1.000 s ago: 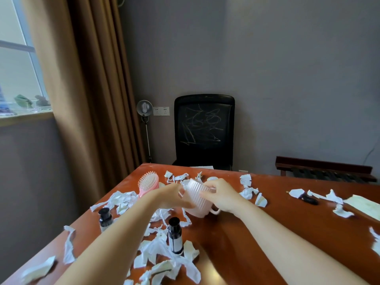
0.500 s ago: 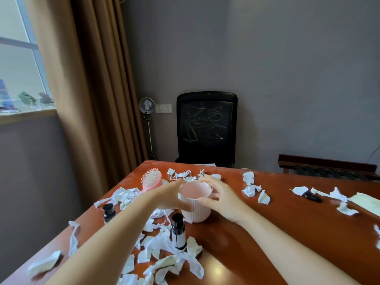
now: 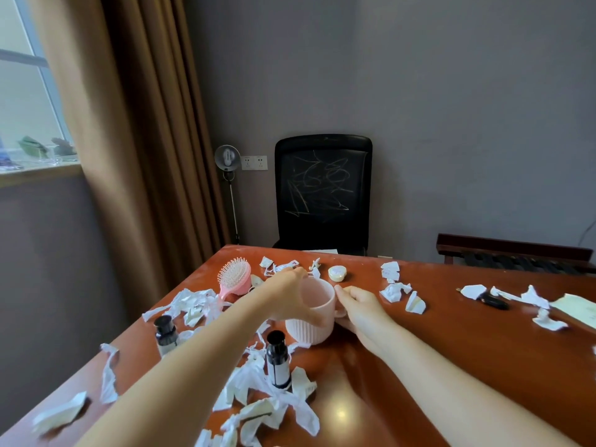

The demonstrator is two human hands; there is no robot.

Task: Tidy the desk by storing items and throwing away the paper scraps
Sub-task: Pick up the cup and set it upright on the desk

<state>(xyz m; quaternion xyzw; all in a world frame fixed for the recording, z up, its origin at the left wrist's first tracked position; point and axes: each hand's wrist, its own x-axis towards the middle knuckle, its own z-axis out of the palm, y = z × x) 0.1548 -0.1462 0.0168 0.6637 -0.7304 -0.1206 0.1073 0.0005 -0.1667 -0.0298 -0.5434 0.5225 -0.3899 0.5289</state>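
Two bottles [image 3: 166, 333] stand among scraps [image 3: 271, 401] at the desk's [image 3: 451, 343] seven o'clock. A brush [image 3: 234, 279] lies at ten o'clock. The left hand [image 3: 287, 300] clasps the upright cup's [image 3: 311, 321] rim at centre; the right hand [image 3: 359, 304] grips its three-o'clock side. A jar [image 3: 337, 273] sits at twelve.

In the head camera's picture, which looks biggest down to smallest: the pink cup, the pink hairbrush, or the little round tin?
1. pink cup
2. pink hairbrush, close to the cup; it lies farther off, so unsure
3. round tin, clearly smallest
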